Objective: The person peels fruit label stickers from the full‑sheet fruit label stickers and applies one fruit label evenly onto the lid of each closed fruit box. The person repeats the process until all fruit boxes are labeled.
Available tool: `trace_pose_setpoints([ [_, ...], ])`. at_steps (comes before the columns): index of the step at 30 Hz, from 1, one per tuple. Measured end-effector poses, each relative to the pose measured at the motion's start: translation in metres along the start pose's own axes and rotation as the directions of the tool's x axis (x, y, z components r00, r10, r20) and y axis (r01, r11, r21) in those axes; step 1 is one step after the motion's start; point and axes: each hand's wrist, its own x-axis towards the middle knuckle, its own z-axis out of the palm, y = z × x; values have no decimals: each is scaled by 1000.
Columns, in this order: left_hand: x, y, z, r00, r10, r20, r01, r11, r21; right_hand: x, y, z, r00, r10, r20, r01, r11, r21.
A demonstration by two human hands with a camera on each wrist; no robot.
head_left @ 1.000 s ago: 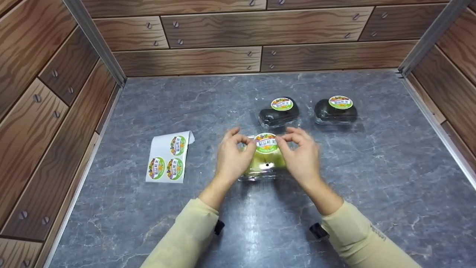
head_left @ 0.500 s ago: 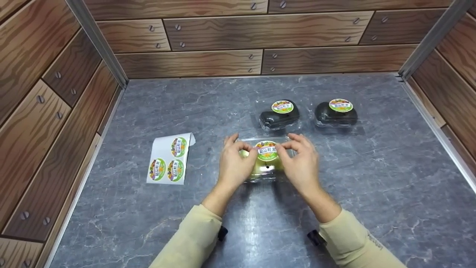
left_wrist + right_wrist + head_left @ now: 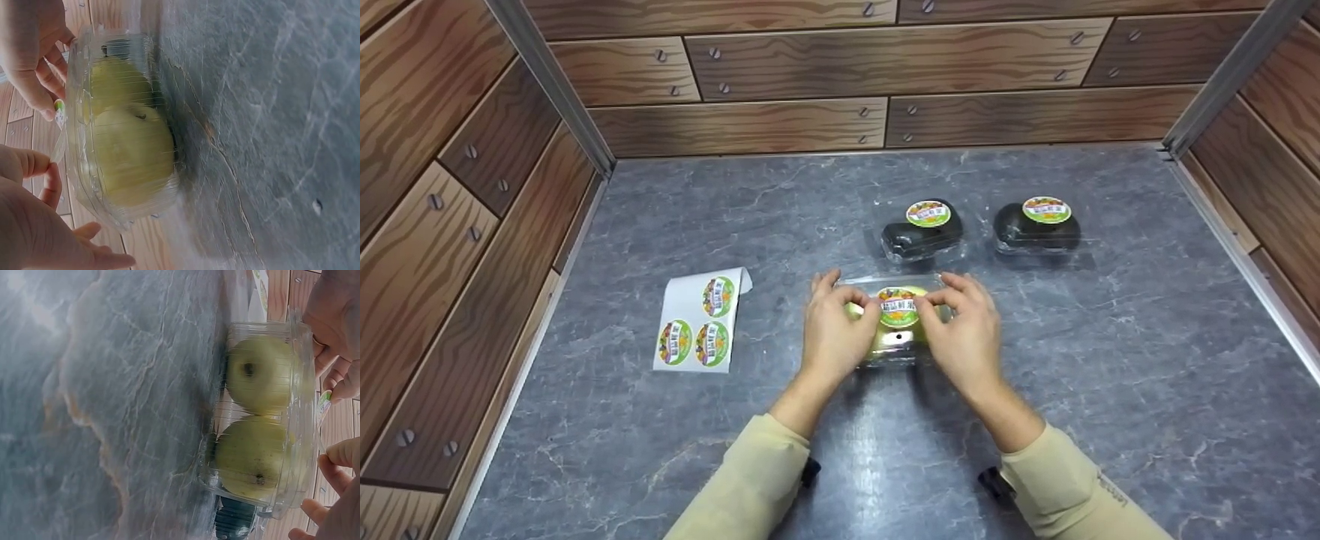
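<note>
A clear plastic clamshell box (image 3: 79,129) holds two yellow-green round fruits (image 3: 256,455) side by side on the table in front of the person. Close over its lid is a round, colourful fruit sticker (image 3: 898,315). The left hand (image 3: 838,334) pinches the sticker's left edge between thumb and forefinger. Its right edge is pinched the same way by the right hand (image 3: 966,334). Both hands hold their other fingers off the sticker. Seen edge-on in the right wrist view, the sticker bows slightly toward the lid.
To the left lies a white sticker sheet (image 3: 686,300) with several stickers and a curled corner. Behind the hands stand two clear boxes of dark fruit, one in the middle (image 3: 911,238) and one at right (image 3: 1035,232), each with a sticker. Wood-patterned walls (image 3: 795,64) enclose the table.
Both hands have drawn the sticker slightly toward the person, over the middle of the lid. Their pinch on it is kept. The sticker sheet and the rear boxes stay in place.
</note>
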Motion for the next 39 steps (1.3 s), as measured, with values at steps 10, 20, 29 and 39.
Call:
trace_pose_setpoints([
  [10, -3, -2, 2, 1000, 20, -8, -19, 999, 33, -2, 3, 2, 999, -40, -11, 40, 999, -24],
  [20, -1, -3, 3, 1000, 6, -3, -6, 998, 59, -3, 3, 3, 999, -53, -2, 53, 998, -39],
  [29, -3, -6, 5, 1000, 14, -9, -13, 997, 75, -3, 9, 5, 996, -83, -21, 82, 995, -51],
  [39, -4, -8, 7, 1000, 10, -2, -10, 992, 128, -5, 11, 6, 994, -106, -24, 104, 992, -73],
])
